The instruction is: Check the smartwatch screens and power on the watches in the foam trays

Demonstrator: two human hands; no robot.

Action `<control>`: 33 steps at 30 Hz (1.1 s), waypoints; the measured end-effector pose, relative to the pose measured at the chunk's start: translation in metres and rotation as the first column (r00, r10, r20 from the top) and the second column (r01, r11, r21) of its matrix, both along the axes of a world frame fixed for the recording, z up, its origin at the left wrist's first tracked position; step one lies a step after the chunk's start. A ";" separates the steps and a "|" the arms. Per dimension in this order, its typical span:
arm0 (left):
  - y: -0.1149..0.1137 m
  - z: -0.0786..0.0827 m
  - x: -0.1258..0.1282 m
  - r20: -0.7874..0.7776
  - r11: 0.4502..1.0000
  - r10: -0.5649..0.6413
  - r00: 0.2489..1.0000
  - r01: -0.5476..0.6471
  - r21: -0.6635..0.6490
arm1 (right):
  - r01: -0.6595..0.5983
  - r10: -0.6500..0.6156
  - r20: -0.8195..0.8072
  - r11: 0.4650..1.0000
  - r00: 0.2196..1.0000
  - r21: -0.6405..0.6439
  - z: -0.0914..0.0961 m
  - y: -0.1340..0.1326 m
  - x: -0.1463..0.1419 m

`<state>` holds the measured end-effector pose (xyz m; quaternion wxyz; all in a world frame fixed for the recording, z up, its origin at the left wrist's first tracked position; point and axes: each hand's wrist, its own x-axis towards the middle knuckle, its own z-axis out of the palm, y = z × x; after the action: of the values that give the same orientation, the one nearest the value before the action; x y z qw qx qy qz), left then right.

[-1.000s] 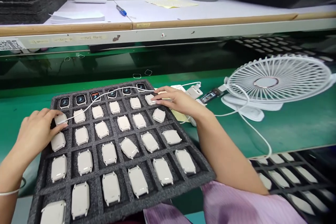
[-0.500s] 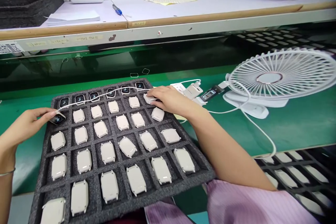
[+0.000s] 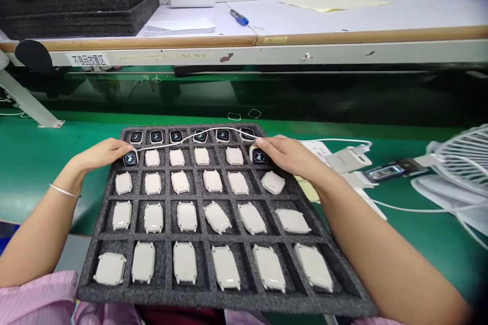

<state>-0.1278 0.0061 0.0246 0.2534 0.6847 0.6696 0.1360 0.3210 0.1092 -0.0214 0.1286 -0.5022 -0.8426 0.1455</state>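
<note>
A dark grey foam tray (image 3: 190,298) lies before me, its compartments holding several smartwatches. Most lie with their pale backs up, such as one watch (image 3: 185,262) in the near row. Along the far row the faces are up, with lit screens. My left hand (image 3: 104,155) pinches the end of a white cable (image 3: 219,128) beside a face-up smartwatch (image 3: 130,158) at the second row's left end. The cable arches over the far row to my right hand (image 3: 290,156). There my fingers are closed at the edge of another lit smartwatch (image 3: 260,156), their grip partly hidden.
To the tray's right are a power strip (image 3: 318,150), a white charger (image 3: 348,160), a small device with a display (image 3: 389,171) and a white fan (image 3: 463,162). A raised shelf (image 3: 324,51) runs behind, bearing stacked black foam (image 3: 76,12) and a blue pen (image 3: 239,17).
The watch at my right hand showed its pale back; now its lit face is up. My view has swung left, so the tray sits further right. My left hand stays at the leftmost watch.
</note>
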 end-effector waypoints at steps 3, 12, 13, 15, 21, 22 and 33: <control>0.001 -0.001 -0.001 0.016 0.996 -0.058 0.998 0.059 -0.072 | 0.017 -0.018 0.210 1.000 0.978 0.009 0.001 0.005 -0.009; -0.006 -0.013 -0.002 0.089 0.999 -0.009 0.996 0.011 -0.033 | 0.047 -0.052 0.136 0.998 0.989 0.036 -0.008 -0.002 -0.002; -0.006 -0.014 -0.003 0.094 0.999 -0.008 0.996 0.012 -0.035 | 0.051 -0.055 0.131 0.998 0.990 0.035 -0.009 -0.002 -0.002; -0.005 -0.014 -0.003 0.100 0.999 -0.011 0.995 0.015 -0.042 | 0.050 -0.054 0.122 0.998 0.991 0.035 -0.009 -0.002 -0.002; -0.004 -0.010 0.000 0.094 0.998 -0.007 0.996 0.013 -0.056 | 0.035 -0.042 0.087 0.996 0.995 0.082 -0.010 -0.004 -0.006; -0.005 -0.009 0.002 0.090 0.998 -0.005 0.996 0.011 -0.063 | 0.033 -0.041 0.090 0.995 0.995 0.089 -0.011 -0.005 -0.007; -0.002 -0.006 0.006 0.033 0.997 0.019 0.999 -0.017 -0.075 | 0.024 -0.033 0.094 0.996 0.995 0.088 -0.010 -0.005 -0.005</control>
<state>-0.1214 0.0042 0.0185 0.2887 0.6663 0.6761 0.1247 0.3163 0.1046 -0.0314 0.1119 -0.5146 -0.8461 0.0827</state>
